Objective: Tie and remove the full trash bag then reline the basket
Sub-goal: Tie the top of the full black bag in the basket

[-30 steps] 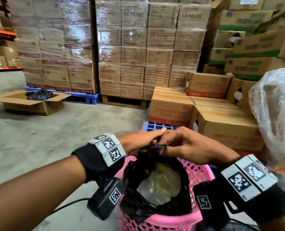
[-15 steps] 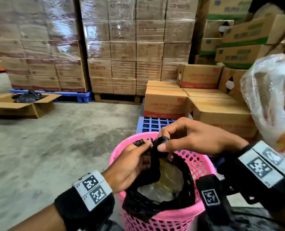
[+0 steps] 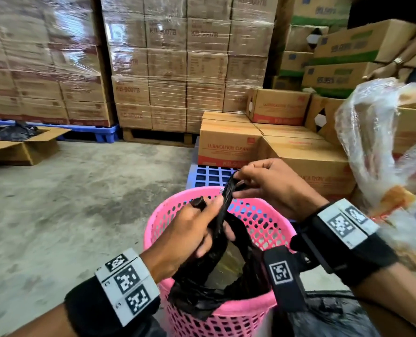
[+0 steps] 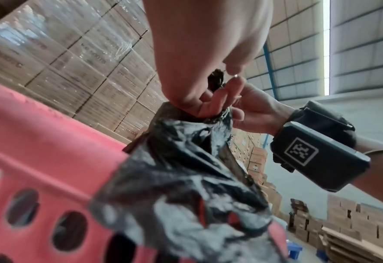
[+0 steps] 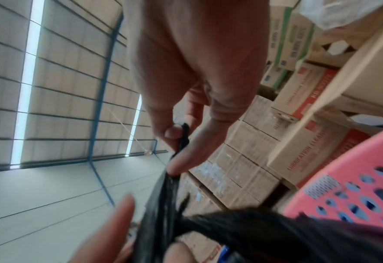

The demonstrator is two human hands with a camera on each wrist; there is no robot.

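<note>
A black trash bag [image 3: 209,285] sits in a pink perforated basket [image 3: 258,222] on the concrete floor. My left hand [image 3: 202,229] grips the gathered neck of the bag just above the basket, with a short end sticking out past its thumb. My right hand [image 3: 245,183] pinches a twisted strand of the bag [image 3: 227,193] and holds it up and to the right. In the left wrist view the bag [image 4: 186,169] bunches under my left hand [image 4: 206,106] over the basket rim [image 4: 39,142]. The right wrist view shows the strand [image 5: 183,140] pinched in my right hand [image 5: 176,142].
Shrink-wrapped carton stacks [image 3: 177,64] on pallets stand behind. Low cartons [image 3: 228,147] on a blue pallet [image 3: 209,176] sit just past the basket. A clear plastic bag [image 3: 381,152] hangs at right. An open box [image 3: 19,144] lies on the floor at left. Another person's arm [image 3: 401,59] shows at top right.
My hands have moved apart. The right hand has drawn a strand of the bag up and right, while the left has dropped to grip the bag's neck lower down. The bag's mouth has closed.
</note>
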